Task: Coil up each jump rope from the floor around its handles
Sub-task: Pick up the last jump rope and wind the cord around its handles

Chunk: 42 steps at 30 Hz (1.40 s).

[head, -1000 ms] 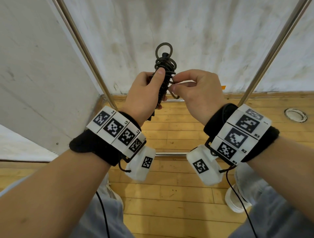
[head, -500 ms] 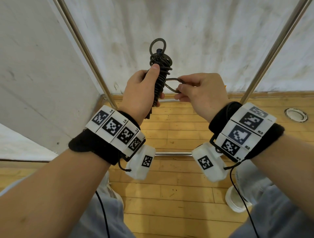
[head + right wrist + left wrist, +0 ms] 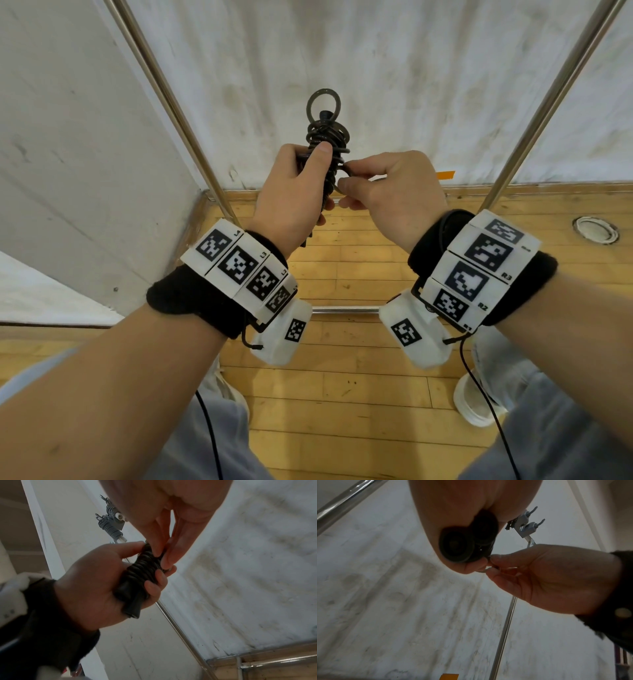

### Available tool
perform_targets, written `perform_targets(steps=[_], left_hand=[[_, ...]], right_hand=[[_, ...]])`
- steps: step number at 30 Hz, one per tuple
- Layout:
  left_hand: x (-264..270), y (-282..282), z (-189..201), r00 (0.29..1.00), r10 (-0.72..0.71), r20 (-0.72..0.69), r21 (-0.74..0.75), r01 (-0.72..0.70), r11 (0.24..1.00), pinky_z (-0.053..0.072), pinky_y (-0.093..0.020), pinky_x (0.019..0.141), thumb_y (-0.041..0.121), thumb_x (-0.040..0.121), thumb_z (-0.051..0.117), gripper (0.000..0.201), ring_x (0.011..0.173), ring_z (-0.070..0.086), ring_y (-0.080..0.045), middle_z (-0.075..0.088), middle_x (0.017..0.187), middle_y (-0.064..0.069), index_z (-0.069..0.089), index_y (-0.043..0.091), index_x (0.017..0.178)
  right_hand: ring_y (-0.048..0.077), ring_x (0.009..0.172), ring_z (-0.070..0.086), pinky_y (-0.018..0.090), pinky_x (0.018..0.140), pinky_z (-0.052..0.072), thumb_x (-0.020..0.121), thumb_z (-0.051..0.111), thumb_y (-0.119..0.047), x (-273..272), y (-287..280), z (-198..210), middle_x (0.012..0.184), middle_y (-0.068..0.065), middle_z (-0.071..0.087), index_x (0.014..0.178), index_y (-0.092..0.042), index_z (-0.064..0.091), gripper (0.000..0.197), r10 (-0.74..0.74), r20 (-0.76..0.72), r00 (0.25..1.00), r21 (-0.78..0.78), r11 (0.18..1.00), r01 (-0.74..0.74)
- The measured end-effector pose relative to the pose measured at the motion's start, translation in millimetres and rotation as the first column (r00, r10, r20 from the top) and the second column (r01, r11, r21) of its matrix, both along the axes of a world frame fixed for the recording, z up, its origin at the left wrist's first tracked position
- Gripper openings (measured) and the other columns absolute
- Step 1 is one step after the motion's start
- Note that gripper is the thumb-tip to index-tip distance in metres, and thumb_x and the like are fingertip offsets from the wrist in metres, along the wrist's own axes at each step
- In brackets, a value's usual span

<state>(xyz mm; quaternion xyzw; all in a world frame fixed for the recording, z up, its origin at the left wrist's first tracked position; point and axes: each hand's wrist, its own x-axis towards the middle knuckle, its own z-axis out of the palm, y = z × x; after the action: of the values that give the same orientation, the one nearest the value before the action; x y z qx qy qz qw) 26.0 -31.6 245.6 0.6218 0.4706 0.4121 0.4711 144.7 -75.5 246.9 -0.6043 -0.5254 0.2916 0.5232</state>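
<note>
A black jump rope (image 3: 325, 137) is wound in tight coils around its two handles, held upright in front of the white wall. A small loop of rope stands above the bundle. My left hand (image 3: 294, 192) grips the bundle, thumb pressed on the coils. The handle ends (image 3: 458, 545) show below the palm in the left wrist view, and the coils (image 3: 144, 563) in the right wrist view. My right hand (image 3: 387, 192) pinches the loose end of the rope (image 3: 485, 570) between thumb and forefinger, right beside the bundle.
Two slanted metal poles (image 3: 178, 113) (image 3: 548, 102) frame the space, with a horizontal bar (image 3: 346, 310) low between them. Wooden floor (image 3: 342, 394) lies below, with a round metal floor fitting (image 3: 596, 230) at right. My shoes (image 3: 476, 404) stand near the bottom.
The bundle has dropped slightly from half a second ago. My right hand has closed back in against it, so the loop of rope it held out to the side has shrunk.
</note>
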Motion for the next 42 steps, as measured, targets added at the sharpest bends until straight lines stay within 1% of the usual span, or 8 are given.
perform_targets(steps=[2, 7, 12, 17, 21, 27, 33, 42], left_hand=[[2, 0, -1, 0.998, 0.017, -0.061, 0.029, -0.015, 0.999, 0.049, -0.032, 0.051, 0.043, 0.098, 0.042, 0.02, 0.057, 0.06, -0.013, 0.064, 0.085, -0.002, 0.047, 0.023, 0.094], [-1, 0, -2, 0.993, -0.009, -0.116, 0.074, 0.018, 0.997, 0.049, -0.033, 0.053, 0.038, 0.099, 0.041, 0.021, 0.054, 0.058, -0.012, 0.064, 0.084, -0.003, 0.045, 0.019, 0.103], [-11, 0, 3, 0.958, -0.179, -0.222, 0.06, 0.197, 0.979, 0.05, -0.036, 0.063, 0.033, 0.068, 0.06, 0.049, 0.075, 0.062, -0.019, 0.064, 0.092, -0.003, 0.043, 0.019, 0.112], [-17, 1, 5, 0.937, -0.231, -0.261, 0.109, 0.266, 0.958, 0.051, -0.027, 0.055, 0.038, 0.074, 0.067, 0.053, 0.071, 0.067, -0.012, 0.067, 0.093, -0.003, 0.043, 0.015, 0.115], [-19, 3, 7, 0.965, -0.203, -0.166, 0.086, 0.219, 0.972, 0.051, -0.029, 0.053, 0.024, 0.082, 0.066, 0.041, 0.064, 0.067, -0.013, 0.067, 0.088, -0.002, 0.048, 0.011, 0.116], [-17, 3, 11, 0.968, -0.223, -0.118, 0.037, 0.228, 0.973, 0.05, -0.028, 0.052, 0.017, 0.087, 0.062, 0.034, 0.061, 0.067, -0.017, 0.066, 0.089, -0.004, 0.049, 0.01, 0.118], [-19, 1, 11, 0.957, -0.243, -0.161, 0.013, 0.248, 0.969, 0.051, -0.031, 0.052, 0.024, 0.082, 0.062, 0.044, 0.06, 0.066, -0.023, 0.067, 0.08, -0.005, 0.037, 0.015, 0.116], [-20, 2, 10, 0.964, -0.193, -0.181, 0.061, 0.207, 0.977, 0.056, -0.029, 0.058, 0.011, 0.084, 0.064, 0.029, 0.068, 0.069, -0.014, 0.065, 0.096, -0.005, 0.052, 0.014, 0.111]], right_hand=[[0.004, 0.061, 0.068, 0.017, 0.065, 0.055, 0.085, 0.064, -0.008, -1, -1, 0, 0.062, -0.014, 0.066, 0.068, -0.033, 0.064, 0.03, 0.034, -0.016, 0.999, -0.008, 0.999, -0.034], [0.012, 0.071, 0.07, 0.031, 0.077, 0.058, 0.089, 0.057, -0.006, -3, -1, -2, 0.074, 0.001, 0.07, 0.085, -0.021, 0.069, 0.019, 0.078, -0.039, 0.996, -0.02, 0.997, -0.079], [0.012, 0.063, 0.069, 0.022, 0.062, 0.058, 0.078, 0.071, -0.002, 0, -2, 0, 0.059, -0.006, 0.067, 0.064, -0.024, 0.067, 0.026, 0.05, -0.184, 0.982, 0.021, 0.999, -0.047], [0.014, 0.067, 0.07, 0.026, 0.065, 0.059, 0.078, 0.074, -0.014, 0, -3, 1, 0.067, -0.002, 0.07, 0.07, -0.02, 0.07, 0.011, 0.047, -0.154, 0.987, 0.043, 0.998, -0.041], [0.011, 0.063, 0.069, 0.025, 0.064, 0.058, 0.083, 0.068, -0.014, 0, -2, 3, 0.065, -0.005, 0.068, 0.075, -0.02, 0.068, 0.01, 0.015, -0.127, 0.992, 0.076, 0.997, -0.006], [0.011, 0.082, 0.063, 0.01, 0.069, 0.048, 0.082, 0.062, -0.009, 5, 2, -1, 0.094, -0.005, 0.056, 0.095, -0.019, 0.061, 0.017, -0.116, 0.204, 0.972, 0.253, 0.965, 0.062], [0.01, 0.073, 0.057, 0.023, 0.07, 0.052, 0.079, 0.066, -0.013, 10, 4, 0, 0.086, -0.007, 0.05, 0.091, -0.01, 0.064, 0.012, -0.126, 0.463, 0.877, 0.302, 0.953, -0.023], [0.007, 0.074, 0.051, 0.025, 0.075, 0.05, 0.079, 0.063, -0.007, 11, 4, -2, 0.085, -0.007, 0.049, 0.092, -0.009, 0.064, 0.014, -0.094, 0.512, 0.854, 0.249, 0.968, -0.043]])
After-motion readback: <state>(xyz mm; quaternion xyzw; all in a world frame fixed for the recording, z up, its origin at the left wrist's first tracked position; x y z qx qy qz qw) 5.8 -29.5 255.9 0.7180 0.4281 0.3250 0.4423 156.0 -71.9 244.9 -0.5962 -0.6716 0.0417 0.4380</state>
